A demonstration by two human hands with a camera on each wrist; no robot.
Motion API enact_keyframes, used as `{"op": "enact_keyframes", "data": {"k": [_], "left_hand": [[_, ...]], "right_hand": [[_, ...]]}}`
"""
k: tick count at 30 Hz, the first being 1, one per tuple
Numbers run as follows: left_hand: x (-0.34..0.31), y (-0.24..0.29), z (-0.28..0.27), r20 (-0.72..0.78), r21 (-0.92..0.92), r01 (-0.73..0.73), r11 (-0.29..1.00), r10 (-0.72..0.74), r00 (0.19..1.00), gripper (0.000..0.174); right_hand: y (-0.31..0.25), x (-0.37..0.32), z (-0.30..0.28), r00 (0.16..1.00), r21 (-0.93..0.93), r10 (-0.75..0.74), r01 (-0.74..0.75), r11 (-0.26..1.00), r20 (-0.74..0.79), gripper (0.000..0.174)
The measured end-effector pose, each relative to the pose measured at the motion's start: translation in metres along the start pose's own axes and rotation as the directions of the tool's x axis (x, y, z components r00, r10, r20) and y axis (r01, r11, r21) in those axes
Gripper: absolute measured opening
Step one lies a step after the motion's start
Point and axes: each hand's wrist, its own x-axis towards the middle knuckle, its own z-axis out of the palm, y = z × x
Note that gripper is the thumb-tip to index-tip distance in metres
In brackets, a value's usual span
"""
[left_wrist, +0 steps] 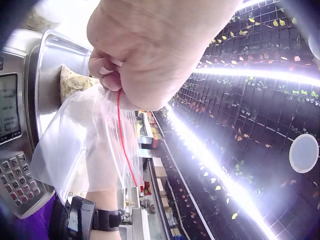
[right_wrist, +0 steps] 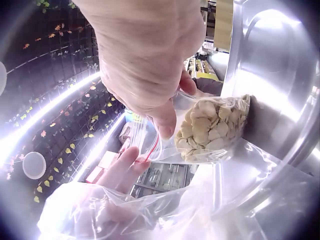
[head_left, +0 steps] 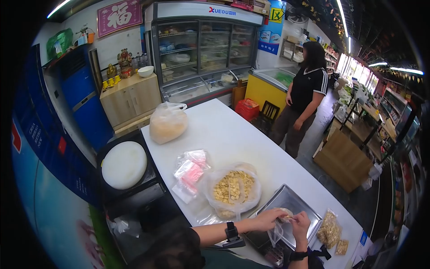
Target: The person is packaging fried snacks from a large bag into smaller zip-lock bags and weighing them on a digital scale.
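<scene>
A small clear zip bag (right_wrist: 212, 130) part filled with pale flat slices is held over the metal scale pan (head_left: 286, 197). My right hand (head_left: 301, 225) pinches the bag's top by its red zip line, thumb and finger close together. Opposite it, my left hand (head_left: 267, 219) pinches the red-lined edge with fingertips near the right hand's. Clear empty plastic (left_wrist: 82, 142) hangs below the left hand in the left wrist view and overlaps that hand in the right wrist view. The scale's keypad (left_wrist: 20, 182) shows beside it.
Left of the pan stands a large open bag (head_left: 257, 190) of the slices, beside stacked empty zip bags (head_left: 190, 172). Filled bags (head_left: 329, 228) lie to the right. A tied bag (head_left: 168, 125) sits at the far table corner. A person (head_left: 307, 96) stands beyond the table.
</scene>
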Motion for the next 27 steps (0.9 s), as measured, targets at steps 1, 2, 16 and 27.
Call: {"op": "enact_keyframes", "data": {"k": [1, 2, 16, 27], "left_hand": [[-0.003, 0.003, -0.005, -0.006, 0.000, 0.000, 1.000, 0.000, 1.000, 0.061], [-0.009, 0.006, -0.011, -0.009, -0.116, 0.096, 0.989, -0.098, 0.995, 0.057], [-0.071, -0.011, -0.014, -0.198, -0.180, 0.116, 0.977, -0.152, 0.968, 0.015], [-0.072, 0.010, -0.017, -0.035, -0.477, 0.254, 0.842, -0.306, 0.951, 0.020]], "right_hand": [[-0.002, 0.000, -0.001, 0.998, 0.046, 0.035, -0.033, 0.998, -0.045, 0.013], [-0.005, -0.001, -0.001, 0.993, 0.095, 0.074, -0.066, 0.993, -0.089, 0.011], [-0.070, -0.025, -0.019, 0.966, 0.270, 0.203, -0.155, 0.950, -0.158, 0.013], [-0.107, -0.033, 0.003, 0.980, 0.290, 0.196, -0.182, 0.940, -0.021, 0.014]]}}
